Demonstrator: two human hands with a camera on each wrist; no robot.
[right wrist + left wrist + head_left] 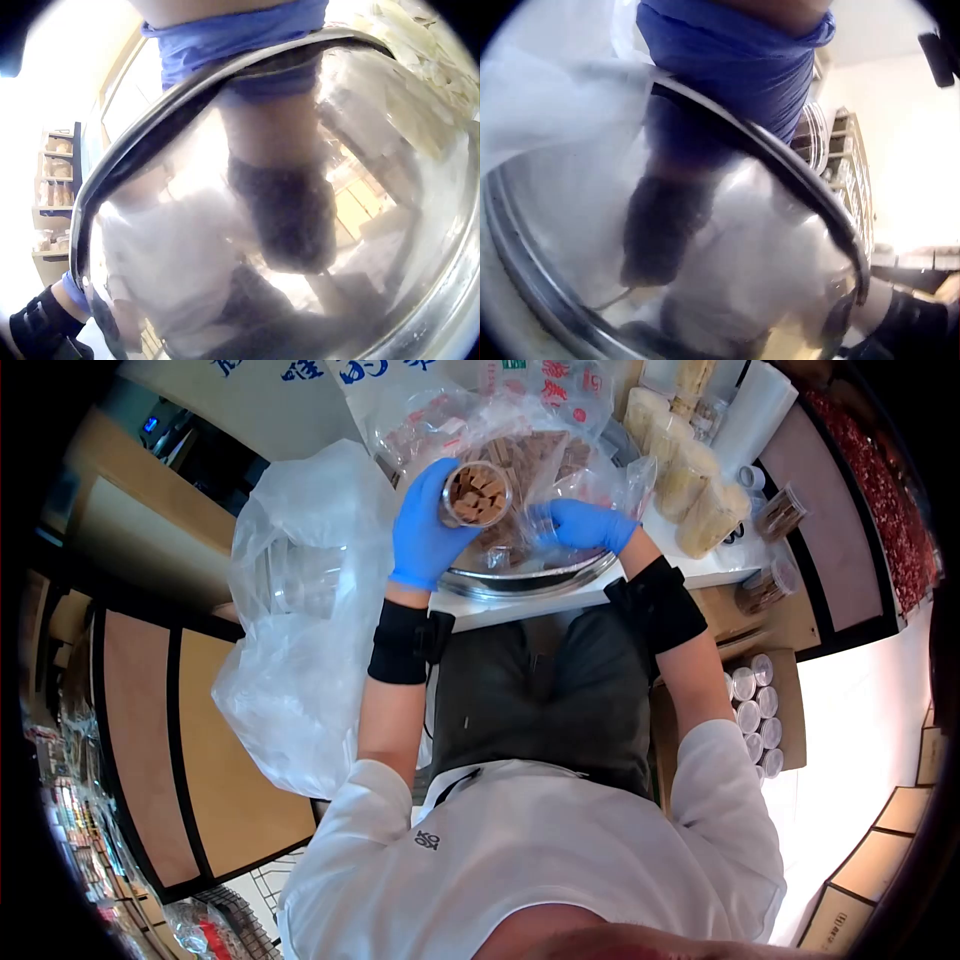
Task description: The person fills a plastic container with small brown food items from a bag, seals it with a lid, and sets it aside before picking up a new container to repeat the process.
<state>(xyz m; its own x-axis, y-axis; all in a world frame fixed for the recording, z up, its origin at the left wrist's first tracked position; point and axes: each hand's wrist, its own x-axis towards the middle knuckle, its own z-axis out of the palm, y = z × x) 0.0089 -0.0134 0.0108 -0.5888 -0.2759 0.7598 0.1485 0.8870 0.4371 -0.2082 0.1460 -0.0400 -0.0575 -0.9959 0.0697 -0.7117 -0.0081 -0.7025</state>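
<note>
In the head view my left hand (425, 530), in a blue glove, grips a clear round jar (478, 494) holding small brown chunks. The jar's open top faces up, over the near left part of a shiny metal basin (530, 582). Brown pieces (515, 455) fill the basin, partly wrapped in a clear plastic bag (590, 480). My gloved right hand (590, 525) reaches in over the near right rim, against the bag; its fingertips are hidden. Both wrist views show mainly glove cuffs and the basin's mirror-like side (735, 255).
Clear containers of pale slices (712, 518) stand right of the basin, near a white roll (755, 415). Two brown-filled jars (780, 512) sit farther right. A box below holds several lidded jars (748, 716). A large white plastic bag (300, 690) hangs at the left.
</note>
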